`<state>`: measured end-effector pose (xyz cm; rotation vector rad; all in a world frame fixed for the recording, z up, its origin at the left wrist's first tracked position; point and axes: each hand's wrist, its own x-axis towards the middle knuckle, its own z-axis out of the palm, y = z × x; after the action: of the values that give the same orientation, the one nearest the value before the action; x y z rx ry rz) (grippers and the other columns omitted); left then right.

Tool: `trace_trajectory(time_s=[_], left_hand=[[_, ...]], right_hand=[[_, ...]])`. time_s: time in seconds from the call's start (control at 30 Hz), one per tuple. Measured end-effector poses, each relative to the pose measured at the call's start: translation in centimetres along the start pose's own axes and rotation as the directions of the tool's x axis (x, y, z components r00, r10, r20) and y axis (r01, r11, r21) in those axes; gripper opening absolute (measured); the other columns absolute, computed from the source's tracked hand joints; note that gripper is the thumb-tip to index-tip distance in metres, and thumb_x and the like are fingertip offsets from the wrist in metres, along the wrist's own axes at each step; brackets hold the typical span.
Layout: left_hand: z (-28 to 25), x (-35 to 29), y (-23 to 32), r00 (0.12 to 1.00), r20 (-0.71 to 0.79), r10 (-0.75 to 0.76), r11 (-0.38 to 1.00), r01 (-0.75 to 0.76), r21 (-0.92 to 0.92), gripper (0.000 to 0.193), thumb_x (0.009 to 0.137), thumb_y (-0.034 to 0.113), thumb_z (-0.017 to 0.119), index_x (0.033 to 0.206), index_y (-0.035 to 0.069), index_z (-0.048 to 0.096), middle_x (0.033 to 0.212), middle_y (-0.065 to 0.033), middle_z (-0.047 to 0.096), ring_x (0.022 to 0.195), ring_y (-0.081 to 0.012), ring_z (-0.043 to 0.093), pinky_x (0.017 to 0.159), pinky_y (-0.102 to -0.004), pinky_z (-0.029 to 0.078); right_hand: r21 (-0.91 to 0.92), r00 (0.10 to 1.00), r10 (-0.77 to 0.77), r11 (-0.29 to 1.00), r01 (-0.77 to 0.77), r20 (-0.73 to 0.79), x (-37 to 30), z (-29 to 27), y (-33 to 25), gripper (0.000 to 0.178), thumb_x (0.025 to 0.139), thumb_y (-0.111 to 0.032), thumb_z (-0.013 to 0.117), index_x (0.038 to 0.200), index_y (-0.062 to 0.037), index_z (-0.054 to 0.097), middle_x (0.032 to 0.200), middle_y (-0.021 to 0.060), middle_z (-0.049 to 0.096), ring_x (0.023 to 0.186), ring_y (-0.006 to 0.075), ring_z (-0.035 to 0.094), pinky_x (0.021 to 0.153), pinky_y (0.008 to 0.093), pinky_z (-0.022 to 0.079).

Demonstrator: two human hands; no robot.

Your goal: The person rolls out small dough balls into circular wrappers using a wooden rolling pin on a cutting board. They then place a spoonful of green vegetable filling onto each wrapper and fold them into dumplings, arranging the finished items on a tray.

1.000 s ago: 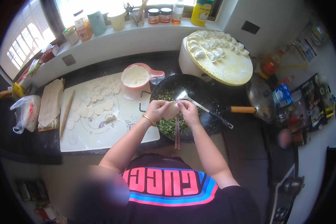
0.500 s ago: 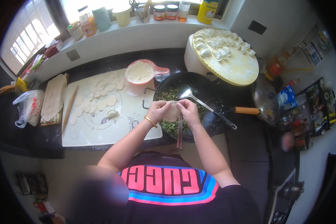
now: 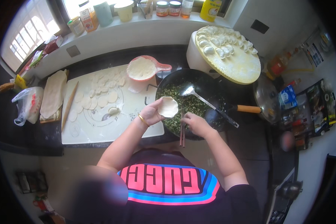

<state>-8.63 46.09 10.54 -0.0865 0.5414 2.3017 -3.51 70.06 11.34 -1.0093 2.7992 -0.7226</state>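
A round dough wrapper (image 3: 168, 107) rests on the fingers of my left hand (image 3: 151, 113), its thumb holding the near edge. It is spread fairly flat above the left rim of a dark wok (image 3: 209, 80). Chopped green filling (image 3: 201, 100) covers much of the wok's inside. My right hand (image 3: 196, 124) is over the wok's near side, fingers curled and closed at a pair of chopsticks (image 3: 182, 136). These lean on the near rim, ends toward me. A metal spoon with a black handle (image 3: 209, 103) lies across the wok to the right.
On a white board (image 3: 97, 134) at left lie several wrappers (image 3: 102, 102), one folded dumpling (image 3: 114, 111) and a rolling pin (image 3: 70, 108). A pink scoop of flour (image 3: 142, 69) stands beyond. Dumplings cover part of a round yellow tray (image 3: 246, 67). The wok's wooden handle (image 3: 249, 108) points right.
Both hands held the wrapper before. My right hand has let go and moved down and right to the chopsticks, while my left hand keeps the wrapper, now turned flatter.
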Motion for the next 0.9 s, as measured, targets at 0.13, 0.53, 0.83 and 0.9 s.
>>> trace_trajectory(time_s=[0.13,0.53,0.83,0.9], left_hand=[[-0.4,-0.9,0.6,0.982,0.185,0.033,0.989,-0.005,-0.150,0.047,0.096,0.034,0.032,0.131,0.002,0.036,0.133,-0.0193,0.040,0.122,-0.0380,0.040,0.101,-0.0541,0.034],[-2.7,-2.9,1.3,0.993,0.069,0.100,0.968,-0.081,-0.238,0.065,0.091,0.047,0.039,0.132,-0.004,0.032,0.135,-0.0243,0.036,0.126,-0.0380,0.035,0.107,-0.0478,0.026],[-4.4,-2.7,0.8,0.987,0.116,0.115,0.973,-0.088,-0.213,0.069,0.090,0.051,0.039,0.132,-0.003,0.033,0.135,-0.0230,0.037,0.125,-0.0375,0.036,0.106,-0.0476,0.027],[-4.4,-2.6,0.7,0.983,0.134,0.126,0.974,-0.096,-0.207,0.069,0.090,0.051,0.039,0.133,-0.002,0.033,0.135,-0.0223,0.038,0.125,-0.0374,0.037,0.105,-0.0477,0.027]], right_hand=[[-0.138,0.987,-0.156,0.979,0.151,-0.024,-0.1,0.3,-0.4,0.020,0.067,-0.005,0.058,0.088,-0.0060,0.060,0.084,0.0105,0.052,0.081,0.0298,0.057,0.069,0.0378,0.048],[0.823,0.502,0.758,0.550,-0.146,-0.417,-5.0,-3.0,3.8,0.010,0.084,-0.007,0.061,0.088,0.0018,0.063,0.079,0.0079,0.064,0.069,0.0134,0.064,0.060,0.0220,0.052],[0.896,0.499,0.781,0.443,-0.021,-0.374,-0.3,0.8,4.7,0.019,0.081,-0.010,0.066,0.093,0.0045,0.063,0.081,0.0126,0.065,0.070,0.0165,0.065,0.050,0.0239,0.053],[0.926,0.516,0.797,0.377,-0.018,-0.314,0.9,1.6,4.4,0.017,0.081,-0.009,0.066,0.092,0.0036,0.062,0.082,0.0139,0.066,0.066,0.0186,0.065,0.048,0.0225,0.050]])
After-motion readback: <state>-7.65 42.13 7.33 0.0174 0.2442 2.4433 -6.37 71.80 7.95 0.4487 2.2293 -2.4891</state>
